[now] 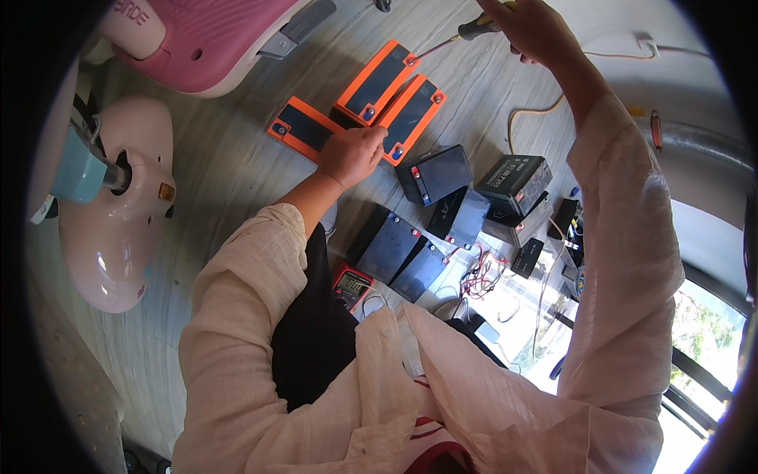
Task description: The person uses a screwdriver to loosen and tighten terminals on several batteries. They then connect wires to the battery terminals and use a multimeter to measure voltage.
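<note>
Three orange-and-black batteries (375,85) sit on the floor ahead of me, two side by side and one at an angle to their left. My right hand (527,31) grips a screwdriver (478,28) by its dark handle. The screwdriver's long shaft slants down to the left, its tip at the terminal on the far end of the middle battery. My left hand (352,156) is closed, fingers curled. It lies over the near end of the left battery (302,128) and against the edge of the right one (416,114); whatever its fingers hold is hidden.
Several dark batteries (436,175) stand to the right, nearer me. A red multimeter (351,287) lies by my leg, with tangled red and black leads (480,276) beyond it. Scooter parts, one pink (213,39) and one pale (114,229), border the left. A cable (517,118) runs along the right.
</note>
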A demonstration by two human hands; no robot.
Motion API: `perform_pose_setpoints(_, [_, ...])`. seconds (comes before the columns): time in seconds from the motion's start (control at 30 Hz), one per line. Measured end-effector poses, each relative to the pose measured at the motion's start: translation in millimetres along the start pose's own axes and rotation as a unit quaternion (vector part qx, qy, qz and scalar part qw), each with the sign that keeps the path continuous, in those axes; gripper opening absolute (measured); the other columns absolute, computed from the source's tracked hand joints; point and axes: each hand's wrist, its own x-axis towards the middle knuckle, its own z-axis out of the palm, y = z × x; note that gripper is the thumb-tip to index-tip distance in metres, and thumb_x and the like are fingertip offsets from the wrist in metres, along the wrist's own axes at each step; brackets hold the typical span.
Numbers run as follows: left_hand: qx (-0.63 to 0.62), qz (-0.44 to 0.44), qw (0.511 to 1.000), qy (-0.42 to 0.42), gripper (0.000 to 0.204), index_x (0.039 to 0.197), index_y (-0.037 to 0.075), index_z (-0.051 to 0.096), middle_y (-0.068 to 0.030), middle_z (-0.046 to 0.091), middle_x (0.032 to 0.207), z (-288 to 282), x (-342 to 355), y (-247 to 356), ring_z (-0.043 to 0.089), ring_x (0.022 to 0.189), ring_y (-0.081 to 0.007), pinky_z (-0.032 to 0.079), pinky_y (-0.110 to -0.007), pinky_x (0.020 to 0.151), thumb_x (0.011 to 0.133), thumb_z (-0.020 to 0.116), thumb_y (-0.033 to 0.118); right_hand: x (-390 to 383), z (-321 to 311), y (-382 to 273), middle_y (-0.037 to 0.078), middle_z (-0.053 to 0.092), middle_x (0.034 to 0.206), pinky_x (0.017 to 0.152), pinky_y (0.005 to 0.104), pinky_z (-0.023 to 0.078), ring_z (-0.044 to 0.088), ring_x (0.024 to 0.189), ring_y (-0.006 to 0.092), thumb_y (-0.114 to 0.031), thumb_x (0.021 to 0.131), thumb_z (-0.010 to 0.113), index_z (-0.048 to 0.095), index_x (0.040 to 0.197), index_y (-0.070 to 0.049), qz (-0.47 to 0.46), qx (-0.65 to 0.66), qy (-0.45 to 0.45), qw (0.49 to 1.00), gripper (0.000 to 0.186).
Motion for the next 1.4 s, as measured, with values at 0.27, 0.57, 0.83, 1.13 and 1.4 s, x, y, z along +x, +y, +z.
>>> perform_pose_setpoints(0.27, [-0.007, 0.005, 1.000, -0.003, 0.013, 0.098, 0.010, 0.061, -0.0087, 0.067, 0.076, 3, 5, 4, 0.067, 0.069, -0.0283, 0.053, -0.040, 0.059, 0.086, 0.063, 0.010, 38, 14, 49, 0.010, 0.066, 0.071, 0.057, 0.0395, 0.051, 0.065, 0.059, 0.0254, -0.032, 0.090, 0.061, 0.063, 0.102, -0.003, -0.352, -0.273, 0.120, 0.887, 0.032])
perform_pose_setpoints(0.57, [-0.003, 0.004, 1.000, -0.008, 0.013, 0.099, 0.010, 0.061, -0.0084, 0.068, 0.079, 2, 5, 4, 0.067, 0.071, -0.0279, 0.053, -0.040, 0.060, 0.086, 0.063, 0.012, 34, 14, 43, 0.009, 0.065, 0.072, 0.059, 0.0406, 0.051, 0.065, 0.064, 0.0284, -0.025, 0.093, 0.056, 0.063, 0.104, -0.007, -0.261, -0.262, 0.069, 0.927, 0.023])
perform_pose_setpoints(0.83, [-0.008, 0.012, 1.000, -0.003, 0.012, 0.098, 0.010, 0.061, -0.0083, 0.067, 0.075, 4, 9, 7, 0.067, 0.068, -0.0281, 0.052, -0.040, 0.058, 0.086, 0.063, 0.011, 47, 11, 68, 0.010, 0.062, 0.070, 0.058, 0.0371, 0.054, 0.066, 0.065, 0.0243, -0.027, 0.096, 0.053, 0.066, 0.105, -0.005, -0.420, -0.278, 0.121, 0.855, 0.027])
perform_pose_setpoints(1.13, [-0.005, 0.009, 1.000, -0.003, 0.013, 0.098, 0.011, 0.061, -0.0081, 0.067, 0.076, 4, 6, 5, 0.067, 0.069, -0.0281, 0.052, -0.041, 0.059, 0.085, 0.063, 0.011, 30, 8, 45, 0.014, 0.065, 0.071, 0.055, 0.0359, 0.056, 0.068, 0.059, 0.0240, -0.022, 0.097, 0.050, 0.066, 0.102, -0.006, -0.295, -0.247, 0.043, 0.922, 0.023])
perform_pose_setpoints(1.4, [-0.010, 0.001, 1.000, -0.011, 0.013, 0.099, 0.010, 0.061, -0.0085, 0.067, 0.076, 3, 6, 4, 0.067, 0.070, -0.0285, 0.052, -0.041, 0.060, 0.086, 0.063, 0.012, 20, 10, 38, 0.015, 0.067, 0.079, 0.058, 0.0350, 0.056, 0.067, 0.063, 0.0265, -0.022, 0.099, 0.049, 0.065, 0.112, -0.007, -0.250, -0.187, 0.074, 0.947, 0.026])
